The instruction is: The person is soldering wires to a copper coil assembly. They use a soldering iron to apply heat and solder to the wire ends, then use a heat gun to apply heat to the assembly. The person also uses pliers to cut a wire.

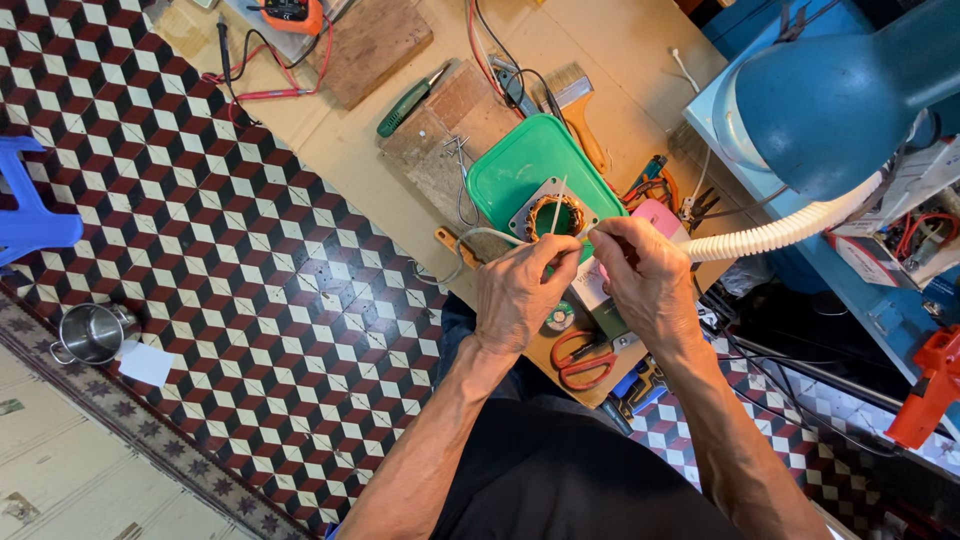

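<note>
My left hand [517, 295] and my right hand [645, 278] meet over a low wooden board, both pinching a thin white sleeve or wire [573, 238] that runs between their fingertips. Just beyond the fingers a small motor stator [553, 214] with copper windings lies in a green plastic tray [515, 165]. A pale tube [470, 240] loops away from my left hand toward the board's edge.
Red-handled scissors [582, 360] lie under my wrists. A brush [578, 110], a green-handled screwdriver [408, 102], wood blocks and an orange multimeter [288, 14] with leads sit farther out. A blue lamp [830, 100] hangs at right. A steel cup [90, 332] stands on the tiled floor.
</note>
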